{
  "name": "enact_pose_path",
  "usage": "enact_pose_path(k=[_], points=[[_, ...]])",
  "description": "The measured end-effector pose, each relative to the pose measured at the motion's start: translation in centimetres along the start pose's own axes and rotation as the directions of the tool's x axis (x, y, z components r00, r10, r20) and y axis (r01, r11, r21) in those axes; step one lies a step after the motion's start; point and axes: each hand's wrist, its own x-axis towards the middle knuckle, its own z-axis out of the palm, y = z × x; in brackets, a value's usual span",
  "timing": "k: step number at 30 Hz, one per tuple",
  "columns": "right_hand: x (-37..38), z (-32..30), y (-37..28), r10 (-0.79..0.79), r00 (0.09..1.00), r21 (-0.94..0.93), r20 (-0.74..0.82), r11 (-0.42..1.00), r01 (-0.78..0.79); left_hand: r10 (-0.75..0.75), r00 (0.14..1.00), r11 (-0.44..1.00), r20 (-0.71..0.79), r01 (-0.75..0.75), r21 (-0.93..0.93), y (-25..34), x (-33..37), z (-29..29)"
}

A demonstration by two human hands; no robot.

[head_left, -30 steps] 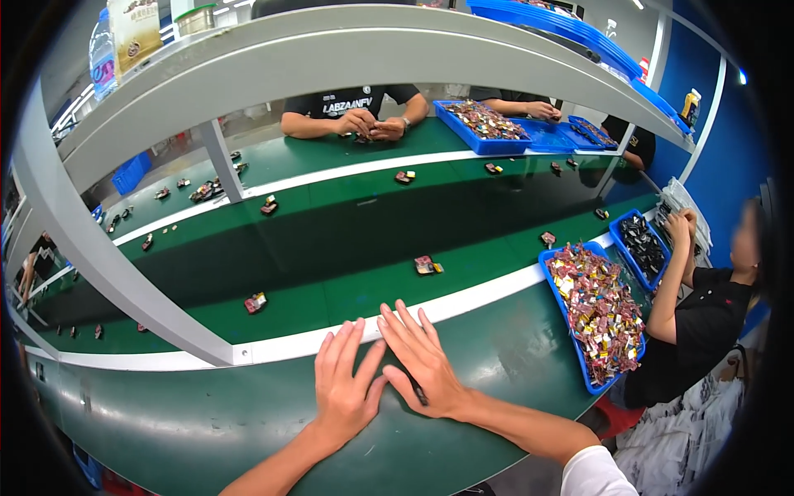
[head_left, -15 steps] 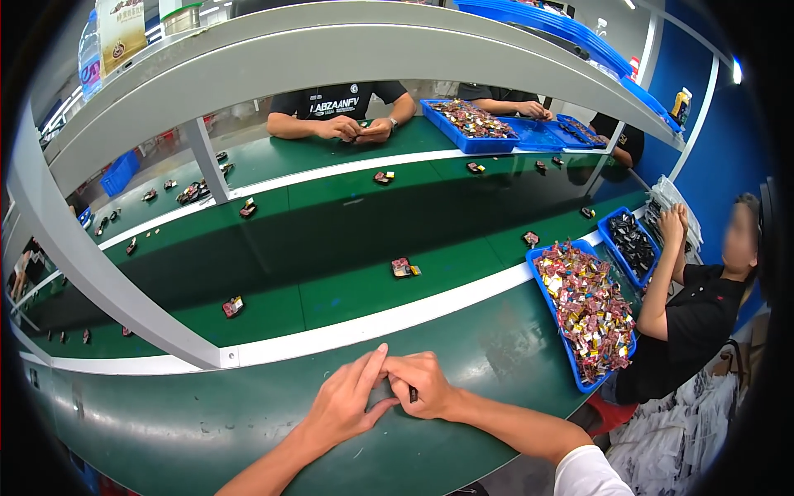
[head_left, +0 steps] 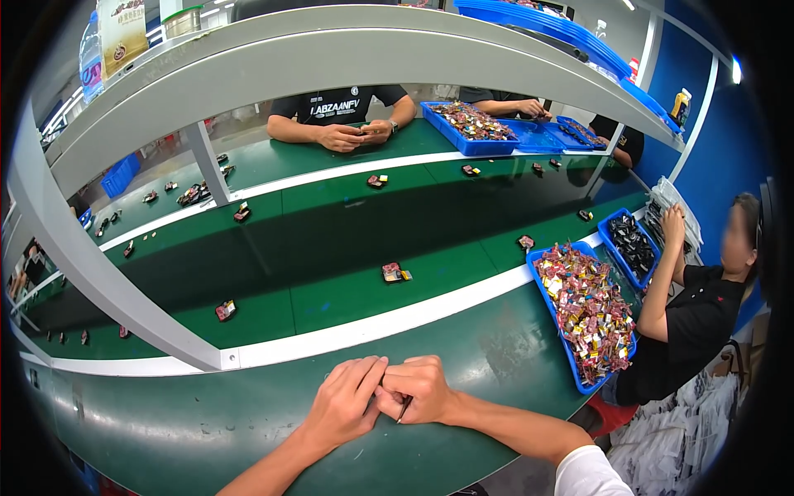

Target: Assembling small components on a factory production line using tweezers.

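Note:
Over the green bench top, my left hand (head_left: 346, 400) and my right hand (head_left: 416, 390) meet at their fingertips. A small dark piece (head_left: 404, 408) pokes out below the curled fingers of my right hand, which is closed on it; most of it is hidden. My left hand has its fingers bent and pressed together against the right one, and whatever they pinch is out of sight. Beyond them on the green conveyor belt lie small black parts with reddish and yellow pieces, among them one part (head_left: 392, 273) straight ahead and another part (head_left: 225, 311) further left.
To the right a blue tray (head_left: 589, 387) is heaped with small red, white and yellow pieces; behind it a blue bin (head_left: 633, 248) holds black parts. A person (head_left: 691, 322) works at the right. Others sit across the belt. A grey shelf frame (head_left: 331, 51) spans overhead.
The fingers of my left hand have bent and closed in on my right hand. The dark piece has tilted. Parts on the belt have shifted slightly left.

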Motion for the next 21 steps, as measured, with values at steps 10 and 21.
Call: enact_pose_path(k=[10,21], points=[[0.0,0.1,0.0,0.009,1.000,-0.019,-0.003,1.000,-0.009,0.036,0.998,0.993,-0.057,-0.029,0.110,-0.4,-1.6,0.5],[-0.3,0.4,0.4,-0.022,1.000,0.010,0.021,1.000,0.021,0.034,0.995,0.999,0.099,-0.033,-0.004,-1.0,-2.2,1.1]])
